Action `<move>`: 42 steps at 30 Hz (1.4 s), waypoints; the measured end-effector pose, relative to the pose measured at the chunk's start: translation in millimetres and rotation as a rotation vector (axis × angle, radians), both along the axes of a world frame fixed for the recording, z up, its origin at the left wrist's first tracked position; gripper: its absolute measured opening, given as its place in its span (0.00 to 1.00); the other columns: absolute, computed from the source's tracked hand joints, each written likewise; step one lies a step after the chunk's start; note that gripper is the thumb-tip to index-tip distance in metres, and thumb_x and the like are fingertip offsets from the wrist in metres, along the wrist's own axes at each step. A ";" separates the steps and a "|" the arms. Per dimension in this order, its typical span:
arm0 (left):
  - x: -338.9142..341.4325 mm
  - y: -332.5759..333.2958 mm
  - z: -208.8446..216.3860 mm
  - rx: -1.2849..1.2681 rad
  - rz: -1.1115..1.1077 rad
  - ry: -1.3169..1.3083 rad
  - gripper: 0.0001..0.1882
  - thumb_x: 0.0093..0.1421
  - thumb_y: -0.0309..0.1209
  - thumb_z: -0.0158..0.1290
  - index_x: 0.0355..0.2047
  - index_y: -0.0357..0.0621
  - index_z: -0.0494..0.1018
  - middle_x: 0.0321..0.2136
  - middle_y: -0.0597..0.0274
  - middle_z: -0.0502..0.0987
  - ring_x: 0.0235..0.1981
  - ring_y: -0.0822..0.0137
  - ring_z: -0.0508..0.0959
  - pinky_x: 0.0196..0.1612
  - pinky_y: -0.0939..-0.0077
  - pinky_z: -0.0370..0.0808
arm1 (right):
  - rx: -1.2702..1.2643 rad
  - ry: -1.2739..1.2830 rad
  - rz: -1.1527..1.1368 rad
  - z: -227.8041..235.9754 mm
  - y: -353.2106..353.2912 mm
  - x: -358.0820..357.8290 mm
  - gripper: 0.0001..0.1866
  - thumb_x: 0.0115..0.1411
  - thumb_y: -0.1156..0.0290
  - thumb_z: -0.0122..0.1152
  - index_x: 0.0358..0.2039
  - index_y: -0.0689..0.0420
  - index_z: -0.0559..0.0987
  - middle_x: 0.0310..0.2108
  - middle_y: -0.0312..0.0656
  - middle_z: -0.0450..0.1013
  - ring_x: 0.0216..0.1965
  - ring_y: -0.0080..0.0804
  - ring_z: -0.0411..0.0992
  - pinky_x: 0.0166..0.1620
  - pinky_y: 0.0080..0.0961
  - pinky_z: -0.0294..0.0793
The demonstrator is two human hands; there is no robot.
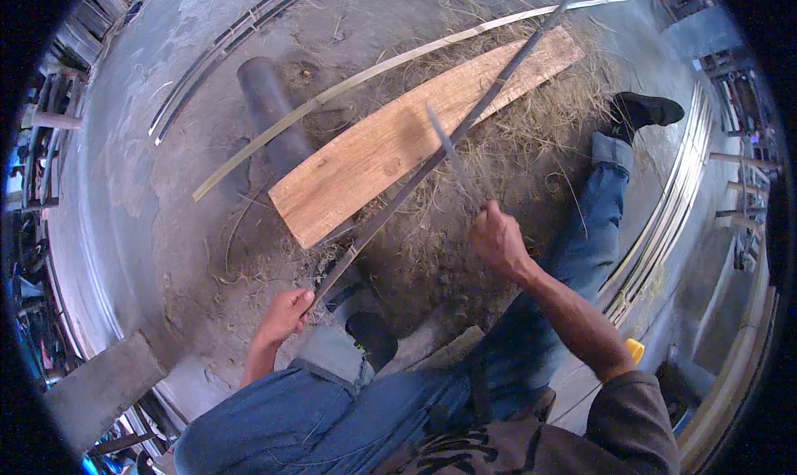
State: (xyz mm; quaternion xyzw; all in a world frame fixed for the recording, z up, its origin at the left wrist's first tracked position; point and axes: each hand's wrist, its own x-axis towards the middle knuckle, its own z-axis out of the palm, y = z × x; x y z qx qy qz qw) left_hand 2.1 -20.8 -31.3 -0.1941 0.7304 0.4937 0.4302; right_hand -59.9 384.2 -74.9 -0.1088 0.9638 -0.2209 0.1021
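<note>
Nearest, a dark brown shirt (573, 433); beyond it the left hand (286, 315), fingers (302, 301) pinching a dark strip (407, 191) slanted over the wooden plank (365, 164)! Right hand (501, 241) gripped the knife (458, 166), blade crossing the strip; a twist there could have skidded it toward the jeans (332, 400). That shirt's print was unreadable.
</note>
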 end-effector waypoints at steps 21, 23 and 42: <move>29.6 -41.6 -23.7 0.219 -0.187 -0.096 0.23 0.63 0.49 0.36 0.33 0.42 0.71 0.23 0.67 0.69 0.26 0.75 0.68 0.31 0.80 0.66 | 0.334 0.258 -0.081 -33.9 42.7 -74.2 0.07 0.51 0.66 0.50 0.26 0.55 0.68 0.16 0.40 0.69 0.19 0.39 0.71 0.24 0.34 0.72; 0.5 -10.2 -8.5 0.382 -0.185 0.101 0.22 0.64 0.47 0.36 0.32 0.42 0.71 0.20 0.70 0.67 0.21 0.76 0.66 0.26 0.81 0.65 | 0.358 0.048 -0.041 -31.3 -25.2 -23.6 0.05 0.52 0.68 0.49 0.26 0.55 0.69 0.17 0.40 0.67 0.18 0.32 0.72 0.18 0.33 0.71; 17.4 -4.6 6.6 -0.078 -0.180 0.197 0.23 0.62 0.47 0.37 0.22 0.40 0.68 0.16 0.65 0.66 0.19 0.72 0.65 0.25 0.75 0.63 | -0.045 -0.049 -0.100 -11.0 17.9 -17.9 0.09 0.51 0.69 0.48 0.28 0.62 0.67 0.19 0.51 0.70 0.20 0.50 0.71 0.24 0.43 0.71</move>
